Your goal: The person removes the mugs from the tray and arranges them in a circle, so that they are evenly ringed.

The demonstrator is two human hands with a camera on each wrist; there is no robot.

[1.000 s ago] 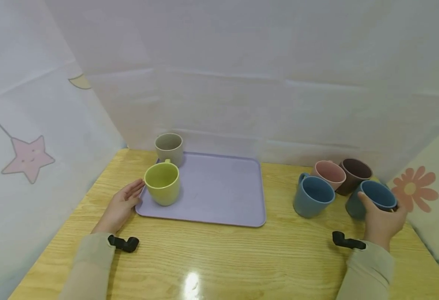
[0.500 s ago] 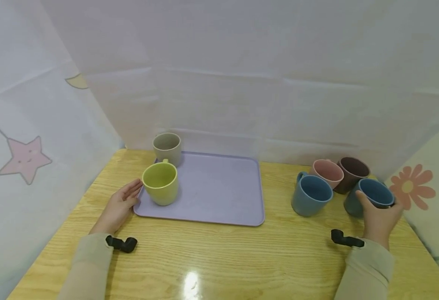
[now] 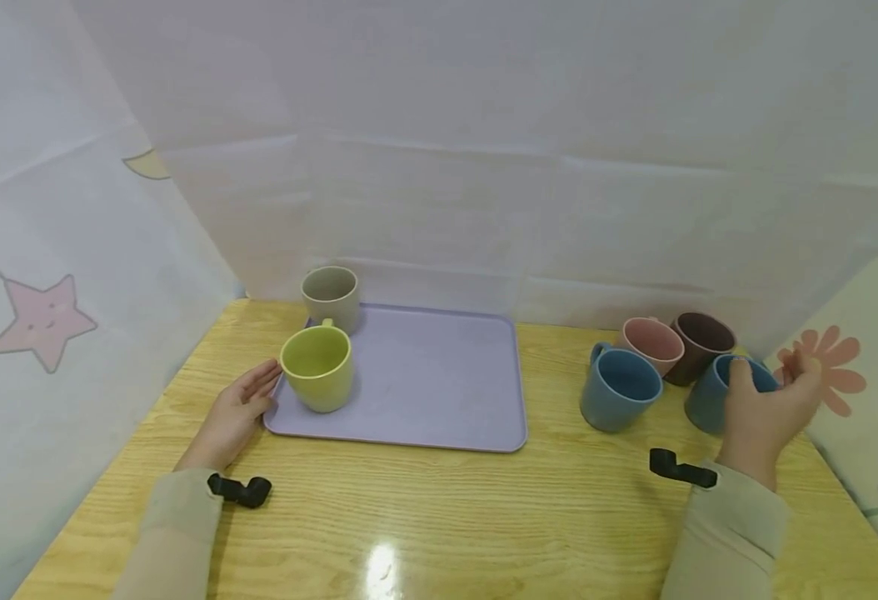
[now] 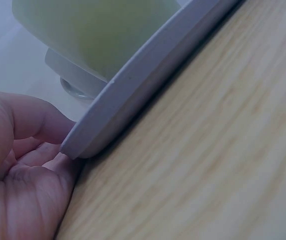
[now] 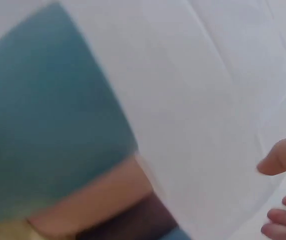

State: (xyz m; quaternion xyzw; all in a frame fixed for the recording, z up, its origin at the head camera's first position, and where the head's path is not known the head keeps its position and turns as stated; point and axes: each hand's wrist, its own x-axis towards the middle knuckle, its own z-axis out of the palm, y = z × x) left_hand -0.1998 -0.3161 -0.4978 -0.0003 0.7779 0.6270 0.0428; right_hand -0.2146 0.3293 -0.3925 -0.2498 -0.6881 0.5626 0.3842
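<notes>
Beside the left edge of the lilac tray [image 3: 439, 375], my left hand [image 3: 225, 421] lies with its fingers extended, touching the tray's near-left corner. A yellow-green mug [image 3: 319, 383] stands on the tray right by those fingers, and a grey mug [image 3: 331, 304] is behind it at the far-left corner. At the right, my right hand [image 3: 769, 408] is raised in front of a dark blue mug [image 3: 705, 404], hiding part of it. Thumb and fingers are spread apart with nothing between them. In the right wrist view, the fingers [image 5: 283, 155] appear apart from the mugs.
A lighter blue mug [image 3: 611, 400], a pink mug [image 3: 652, 343] and a brown mug [image 3: 701, 346] cluster left of and behind the dark blue one. A white cloth [image 3: 424, 167] hangs behind the wooden table [image 3: 424, 517].
The right hand has let go of the dark blue mug and risen off its rim; the mug stays on the table. The left hand keeps its place at the tray. The view shifts slightly.
</notes>
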